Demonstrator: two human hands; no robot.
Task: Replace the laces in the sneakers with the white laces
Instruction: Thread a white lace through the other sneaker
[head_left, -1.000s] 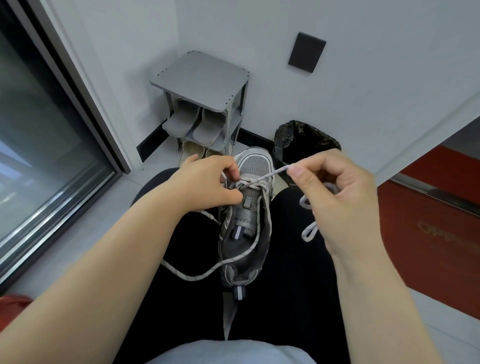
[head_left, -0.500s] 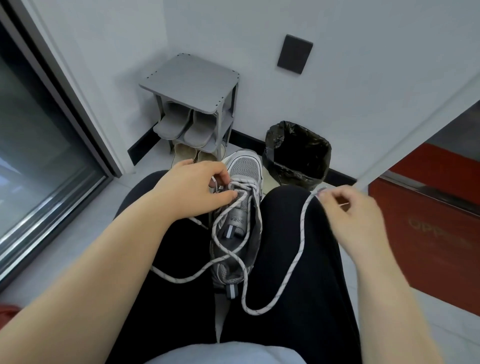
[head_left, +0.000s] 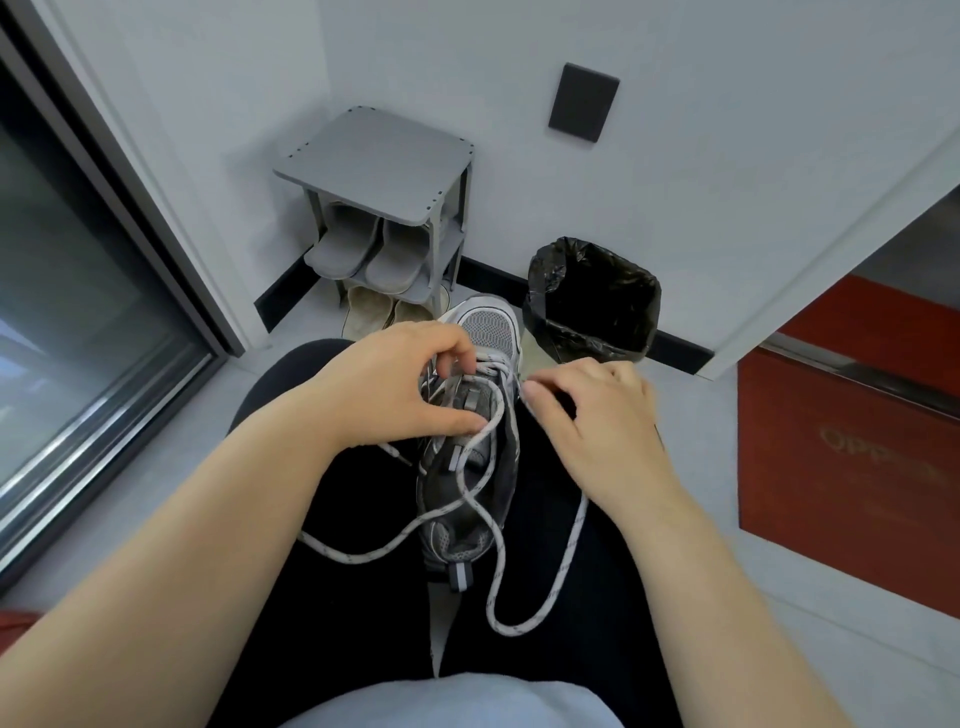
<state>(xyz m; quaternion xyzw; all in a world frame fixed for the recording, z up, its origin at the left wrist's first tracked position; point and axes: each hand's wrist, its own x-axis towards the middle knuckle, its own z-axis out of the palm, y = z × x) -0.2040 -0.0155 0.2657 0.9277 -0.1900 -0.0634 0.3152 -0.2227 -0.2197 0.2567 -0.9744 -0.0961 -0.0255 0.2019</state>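
Grey sneaker (head_left: 470, 457) wedged toe-out between the seated person's black-trousered thighs (head_left: 332, 545), its white speckled lace (head_left: 519, 597) trailing in loose loops over the heel and both legs. Left hand (head_left: 384, 387) clamped around the upper by the eyelets, thumb on the lace; right hand (head_left: 597, 421) curled just beside the shoe's right edge, fingertips pinching the lace there, though the hand hides the exact contact. Beyond the toe: black-lined bin (head_left: 592, 301), grey shoe rack (head_left: 384, 208) with slippers; glass door at left.

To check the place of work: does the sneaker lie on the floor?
No, the sneaker rests on the person's lap, between the legs.
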